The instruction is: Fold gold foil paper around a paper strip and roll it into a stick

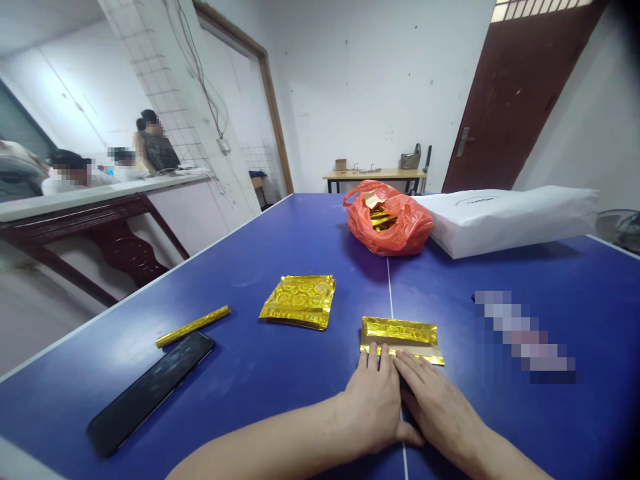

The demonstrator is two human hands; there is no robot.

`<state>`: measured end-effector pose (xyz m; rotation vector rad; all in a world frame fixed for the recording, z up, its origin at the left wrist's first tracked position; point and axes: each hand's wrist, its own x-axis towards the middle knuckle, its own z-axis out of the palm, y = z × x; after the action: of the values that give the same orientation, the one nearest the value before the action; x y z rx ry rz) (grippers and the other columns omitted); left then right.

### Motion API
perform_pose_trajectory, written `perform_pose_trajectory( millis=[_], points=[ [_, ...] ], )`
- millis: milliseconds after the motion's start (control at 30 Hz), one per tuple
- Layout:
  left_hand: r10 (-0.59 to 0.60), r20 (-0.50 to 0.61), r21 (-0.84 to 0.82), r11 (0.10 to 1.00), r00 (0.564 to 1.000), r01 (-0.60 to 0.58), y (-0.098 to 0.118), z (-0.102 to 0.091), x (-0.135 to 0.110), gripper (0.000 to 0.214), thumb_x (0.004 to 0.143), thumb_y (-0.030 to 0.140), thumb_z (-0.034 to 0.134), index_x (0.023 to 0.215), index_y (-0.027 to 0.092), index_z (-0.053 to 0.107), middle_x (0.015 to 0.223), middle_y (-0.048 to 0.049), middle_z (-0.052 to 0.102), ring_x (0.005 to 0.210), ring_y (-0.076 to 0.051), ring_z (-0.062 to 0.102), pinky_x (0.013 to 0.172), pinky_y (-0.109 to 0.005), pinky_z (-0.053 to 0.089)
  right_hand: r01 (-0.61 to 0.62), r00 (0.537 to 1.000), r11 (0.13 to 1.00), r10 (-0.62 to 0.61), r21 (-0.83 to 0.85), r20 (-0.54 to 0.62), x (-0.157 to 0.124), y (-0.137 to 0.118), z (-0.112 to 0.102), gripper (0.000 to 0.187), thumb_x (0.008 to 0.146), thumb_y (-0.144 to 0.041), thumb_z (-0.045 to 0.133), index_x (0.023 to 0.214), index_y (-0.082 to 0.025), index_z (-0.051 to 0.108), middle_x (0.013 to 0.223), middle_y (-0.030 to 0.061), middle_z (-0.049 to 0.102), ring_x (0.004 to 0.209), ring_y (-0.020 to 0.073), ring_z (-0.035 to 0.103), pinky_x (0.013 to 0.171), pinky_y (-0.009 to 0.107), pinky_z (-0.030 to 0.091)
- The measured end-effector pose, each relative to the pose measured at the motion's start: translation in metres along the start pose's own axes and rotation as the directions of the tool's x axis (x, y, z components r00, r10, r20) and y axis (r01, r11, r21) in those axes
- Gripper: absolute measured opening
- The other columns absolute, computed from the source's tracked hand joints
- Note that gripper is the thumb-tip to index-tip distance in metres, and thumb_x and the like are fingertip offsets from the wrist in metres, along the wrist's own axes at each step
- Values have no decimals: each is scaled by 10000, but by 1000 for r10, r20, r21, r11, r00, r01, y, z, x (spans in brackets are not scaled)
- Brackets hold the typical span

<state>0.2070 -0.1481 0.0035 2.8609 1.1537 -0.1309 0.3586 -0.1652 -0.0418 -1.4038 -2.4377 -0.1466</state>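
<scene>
A sheet of gold foil paper [400, 328] lies on the blue table in front of me, its far edge folded over and a strip of brown paper backing showing. My left hand [374, 403] presses flat, fingers stretched out, with its fingertips on the sheet's near edge. Just beside it, my right hand [437, 407] is also laid out straight, fingertips touching that same near edge. Neither hand grips anything, and the palms hide the table beneath. Up and to the left rests a stack of gold foil sheets [300, 301].
At left are a gold foil roll [193, 326] and a black phone [153, 390]. Toward the back stand a red plastic bag [395, 233] holding gold sheets and a white bag [510, 220]. A blurred-out item [525, 337] lies at right. Several people sit beyond the left counter.
</scene>
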Motion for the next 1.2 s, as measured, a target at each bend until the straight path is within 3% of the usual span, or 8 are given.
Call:
perform_pose_trajectory(
  millis=[200, 400, 600, 733, 833, 933, 1033, 1200],
  points=[
    [-31, 14, -17, 999, 999, 32, 1, -1, -3, 1000, 681, 735, 433, 1355, 16, 263, 1374, -253, 265, 1270, -375, 236, 996, -511, 253, -123, 985, 979, 141, -164, 102, 2, 1, -13, 389, 747, -170, 521, 1099, -19, 582, 1157, 232, 564, 1058, 318, 544, 878, 436, 464],
    [-131, 51, 3, 991, 990, 131, 2, -6, -1, 1051, 610, 760, 488, 1345, 33, 300, 1340, -307, 281, 1236, -428, 266, 922, -536, 330, -259, 928, 955, 288, -147, 237, 9, -1, -40, 259, 790, -200, 521, 980, -64, 635, 1087, 217, 593, 1020, 303, 569, 844, 401, 478],
    [-163, 55, 27, 986, 985, 162, 4, -14, -4, 1019, 595, 745, 523, 1346, 84, 325, 1322, -296, 328, 1192, -446, 332, 840, -514, 409, -373, 867, 912, 409, -172, 285, 11, 3, -55, 241, 809, -241, 507, 961, -88, 615, 968, 170, 634, 789, 283, 649, 675, 405, 529],
    [-158, 55, 28, 987, 986, 157, 5, -13, -3, 1026, 582, 744, 536, 1338, 79, 338, 1318, -291, 340, 1184, -443, 346, 854, -495, 406, -304, 937, 928, 332, -214, 111, 8, 5, -48, 254, 773, -221, 534, 965, -76, 613, 993, 197, 638, 860, 312, 631, 717, 442, 516],
    [-157, 44, 33, 987, 987, 156, 4, -10, -2, 1027, 581, 748, 533, 1335, 77, 343, 1315, -296, 339, 1179, -446, 351, 877, -503, 382, -118, 992, 975, 108, -186, -63, 3, 2, -31, 342, 788, -155, 460, 1099, -56, 564, 1149, 216, 575, 1072, 300, 535, 887, 472, 438],
    [-130, 30, 42, 991, 991, 128, 3, -8, -2, 1010, 605, 745, 513, 1330, 62, 345, 1308, -306, 340, 1180, -443, 351, 879, -506, 375, 57, 996, 996, -61, -62, -63, -2, -2, -12, 461, 762, -62, 390, 1211, -96, 492, 1238, 168, 525, 1154, 246, 473, 919, 443, 429],
    [-109, 21, 50, 993, 994, 107, 2, -8, -3, 990, 626, 745, 491, 1328, 63, 347, 1307, -309, 339, 1180, -436, 357, 869, -502, 382, 50, 998, 999, -49, 15, -30, -4, -5, -2, 488, 758, -66, 411, 1244, -75, 456, 1249, 182, 511, 1166, 248, 460, 916, 440, 435],
    [-141, 18, 41, 989, 990, 140, 3, -8, -3, 1012, 590, 753, 518, 1330, 84, 347, 1295, -300, 367, 1171, -437, 369, 843, -499, 402, -36, 999, 999, 37, -19, 29, -2, -3, -7, 430, 741, -132, 479, 1165, -78, 526, 1194, 201, 550, 1100, 287, 517, 892, 464, 444]
  ],
)
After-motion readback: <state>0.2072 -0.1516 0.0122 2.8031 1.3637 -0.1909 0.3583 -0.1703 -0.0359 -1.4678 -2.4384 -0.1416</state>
